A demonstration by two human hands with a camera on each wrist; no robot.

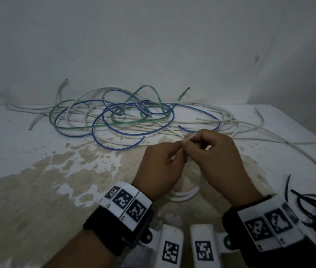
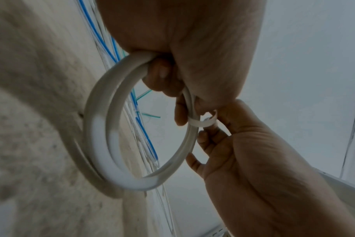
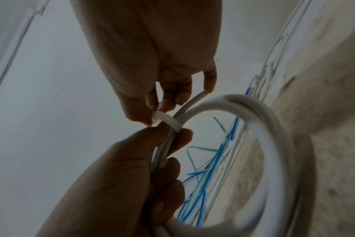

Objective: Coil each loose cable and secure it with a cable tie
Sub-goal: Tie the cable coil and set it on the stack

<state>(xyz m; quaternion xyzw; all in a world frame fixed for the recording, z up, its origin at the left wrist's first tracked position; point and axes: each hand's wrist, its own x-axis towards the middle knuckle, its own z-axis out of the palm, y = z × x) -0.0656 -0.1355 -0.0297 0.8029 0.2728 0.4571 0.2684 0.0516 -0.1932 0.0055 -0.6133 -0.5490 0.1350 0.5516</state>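
A white cable coil (image 1: 186, 194) of a few loops hangs under my hands, above the stained table (image 1: 56, 171). My left hand (image 1: 176, 153) grips the coil (image 2: 99, 144) at its top, fingers curled round the bundled strands. A white cable tie (image 1: 189, 140) is looped round those strands (image 3: 168, 121). My right hand (image 1: 193, 146) pinches the tie (image 2: 201, 122) between thumb and fingertips, right beside the left hand (image 3: 172, 144). The tie's tail sticks up between the two hands. From the head view the hands hide most of the coil.
A tangle of loose blue, green and white cables (image 1: 134, 117) lies along the back of the table by the wall. A heap of black cable ties (image 1: 315, 209) sits at the right front. More white cable (image 1: 307, 159) trails off to the right.
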